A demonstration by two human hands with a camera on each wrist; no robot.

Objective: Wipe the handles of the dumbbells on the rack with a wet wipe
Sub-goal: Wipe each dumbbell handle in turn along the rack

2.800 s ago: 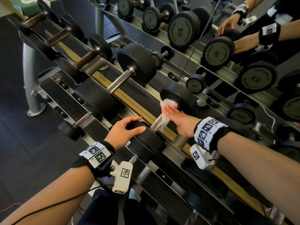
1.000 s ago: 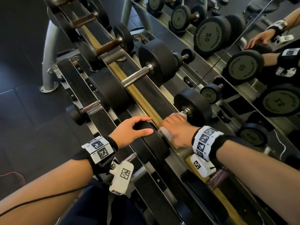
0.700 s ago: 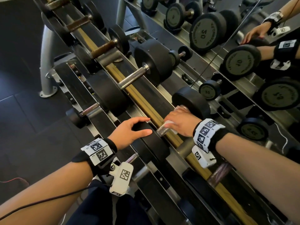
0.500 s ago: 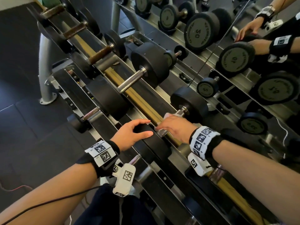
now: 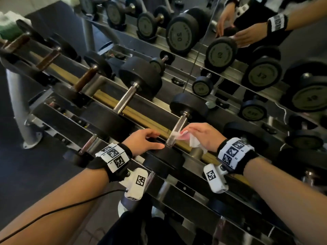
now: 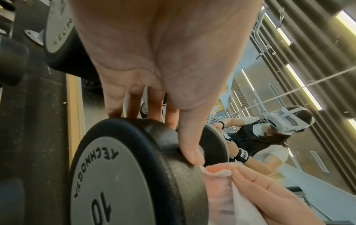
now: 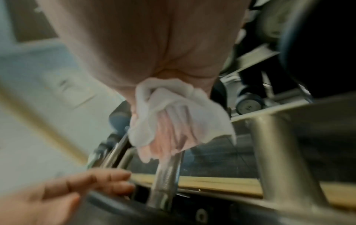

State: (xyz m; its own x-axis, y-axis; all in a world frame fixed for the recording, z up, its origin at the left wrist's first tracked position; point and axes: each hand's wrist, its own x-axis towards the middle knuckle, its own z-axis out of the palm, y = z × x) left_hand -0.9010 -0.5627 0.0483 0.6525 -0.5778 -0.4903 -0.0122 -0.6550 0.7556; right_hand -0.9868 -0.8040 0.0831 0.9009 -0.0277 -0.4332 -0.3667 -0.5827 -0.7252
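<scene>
A black dumbbell marked 10 lies on the upper rack rail, its chrome handle (image 5: pixel 178 127) running from the near head (image 5: pixel 164 160) to the far head (image 5: pixel 189 106). My left hand (image 5: pixel 146 141) rests on the near head (image 6: pixel 119 175) with fingers laid over the top and the thumb (image 6: pixel 190 144) along the rim. My right hand (image 5: pixel 200 134) holds a crumpled white wet wipe (image 5: pixel 193 141) just right of the handle. The wipe's edge (image 7: pixel 173 112) touches the lower part of the handle (image 7: pixel 167 175).
A bigger dumbbell with a chrome handle (image 5: pixel 125 99) lies to the left, with brown-handled ones (image 5: pixel 85 80) beyond it. A small dumbbell (image 5: pixel 88 145) sits on the lower tier. A mirror (image 5: pixel 221 53) behind the rack repeats the weights. The rack leg (image 5: pixel 19 110) stands at the left.
My right hand, earlier wrapped round the handle and sliding along it, has come off to the handle's right side with the wipe. The left hand stays on the near head.
</scene>
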